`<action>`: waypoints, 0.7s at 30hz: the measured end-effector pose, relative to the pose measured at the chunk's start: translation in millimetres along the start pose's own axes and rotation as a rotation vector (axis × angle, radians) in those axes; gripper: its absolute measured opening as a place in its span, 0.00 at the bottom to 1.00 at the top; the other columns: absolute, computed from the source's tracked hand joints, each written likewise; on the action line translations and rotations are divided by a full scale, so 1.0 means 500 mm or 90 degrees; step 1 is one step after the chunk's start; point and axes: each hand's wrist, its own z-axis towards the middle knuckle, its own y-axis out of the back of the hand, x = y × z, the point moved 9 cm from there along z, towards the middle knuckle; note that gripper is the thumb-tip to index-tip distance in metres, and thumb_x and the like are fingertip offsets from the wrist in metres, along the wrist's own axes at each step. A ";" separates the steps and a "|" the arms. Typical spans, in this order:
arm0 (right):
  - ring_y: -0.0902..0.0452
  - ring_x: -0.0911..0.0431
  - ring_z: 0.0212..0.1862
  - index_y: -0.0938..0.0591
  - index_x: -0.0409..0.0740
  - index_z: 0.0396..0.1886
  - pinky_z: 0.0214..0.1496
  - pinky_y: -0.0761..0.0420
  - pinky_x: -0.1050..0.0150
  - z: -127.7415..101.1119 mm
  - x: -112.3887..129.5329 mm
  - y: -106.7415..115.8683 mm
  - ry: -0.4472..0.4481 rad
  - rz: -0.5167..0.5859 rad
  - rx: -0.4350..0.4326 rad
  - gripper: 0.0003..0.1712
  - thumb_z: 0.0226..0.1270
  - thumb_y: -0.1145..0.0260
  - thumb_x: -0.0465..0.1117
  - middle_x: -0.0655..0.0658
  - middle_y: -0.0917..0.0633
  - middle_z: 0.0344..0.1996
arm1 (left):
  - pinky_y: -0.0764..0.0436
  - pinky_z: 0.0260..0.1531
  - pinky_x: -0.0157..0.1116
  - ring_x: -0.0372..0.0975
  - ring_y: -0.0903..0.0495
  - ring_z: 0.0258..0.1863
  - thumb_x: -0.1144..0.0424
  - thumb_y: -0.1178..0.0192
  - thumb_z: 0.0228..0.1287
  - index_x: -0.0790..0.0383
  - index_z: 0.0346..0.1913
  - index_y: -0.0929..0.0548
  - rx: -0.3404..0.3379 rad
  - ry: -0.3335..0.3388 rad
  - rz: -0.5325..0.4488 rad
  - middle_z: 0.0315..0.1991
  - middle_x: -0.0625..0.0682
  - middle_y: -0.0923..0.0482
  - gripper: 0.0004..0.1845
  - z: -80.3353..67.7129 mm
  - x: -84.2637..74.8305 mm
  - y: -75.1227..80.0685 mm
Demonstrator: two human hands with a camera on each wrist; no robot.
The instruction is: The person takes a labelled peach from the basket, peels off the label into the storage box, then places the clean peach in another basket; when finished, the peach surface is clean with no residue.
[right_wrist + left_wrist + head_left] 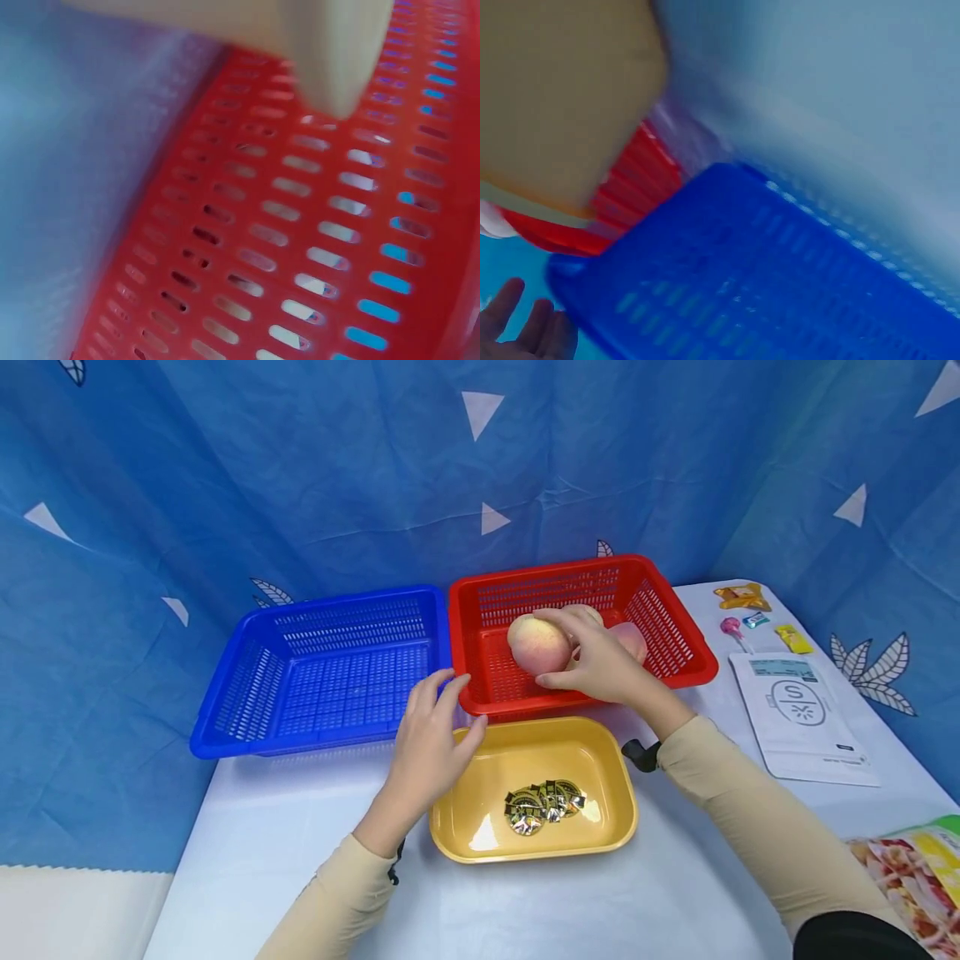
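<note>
In the head view my right hand [606, 662] reaches into the red basket [491, 672], its thumb and fingers round a pinkish-yellow peach [537, 647]. More peaches [630, 640] lie beside it, partly covered by that hand. The right wrist view is filled mostly by the basket's slotted red wall [225, 169]. My left hand [427, 745] hovers over the left edge of the yellow tray [474, 785], fingers spread and loosely bent, holding nothing. Its fingers [534, 334] also show at the lower left of the left wrist view. Several small black-and-gold packets [543, 805] lie in the tray.
A blue basket [330, 693] stands left of the red one. On the right lie a white pouch [802, 714], a pink lollipop [732, 627], an orange-brown packet [742, 596] and a yellow packet [793, 639]. A colourful bag [911, 877] sits at the lower right. Blue curtain [390, 468] hangs behind.
</note>
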 end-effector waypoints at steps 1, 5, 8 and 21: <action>0.31 0.51 0.58 0.32 0.59 0.72 0.51 0.17 0.52 0.003 -0.001 -0.006 0.003 -0.006 0.012 0.48 0.51 0.20 0.45 0.46 0.30 0.64 | 0.27 0.64 0.56 0.52 0.36 0.71 0.52 0.37 0.65 0.61 0.67 0.26 0.010 0.020 0.004 0.70 0.58 0.33 0.30 0.006 0.012 -0.003; 0.31 0.51 0.63 0.34 0.60 0.74 0.59 0.18 0.51 0.015 -0.007 -0.033 0.019 -0.028 0.060 0.48 0.54 0.21 0.43 0.48 0.30 0.68 | 0.35 0.70 0.59 0.51 0.45 0.77 0.45 0.41 0.68 0.61 0.73 0.32 0.073 0.081 0.006 0.78 0.57 0.44 0.36 0.018 0.046 -0.027; 0.34 0.52 0.69 0.33 0.58 0.73 0.67 0.23 0.50 0.024 -0.007 -0.050 0.045 -0.049 0.093 0.47 0.55 0.22 0.41 0.49 0.30 0.70 | 0.38 0.71 0.59 0.52 0.47 0.78 0.42 0.44 0.69 0.59 0.74 0.34 0.108 0.098 0.008 0.79 0.55 0.46 0.37 0.019 0.056 -0.045; 0.25 0.51 0.63 0.27 0.48 0.69 0.70 0.26 0.49 0.052 -0.014 -0.106 0.062 -0.127 0.257 0.39 0.56 0.25 0.36 0.48 0.21 0.63 | 0.38 0.71 0.60 0.49 0.46 0.78 0.40 0.45 0.70 0.59 0.74 0.33 0.125 0.100 0.026 0.78 0.53 0.43 0.37 0.018 0.059 -0.058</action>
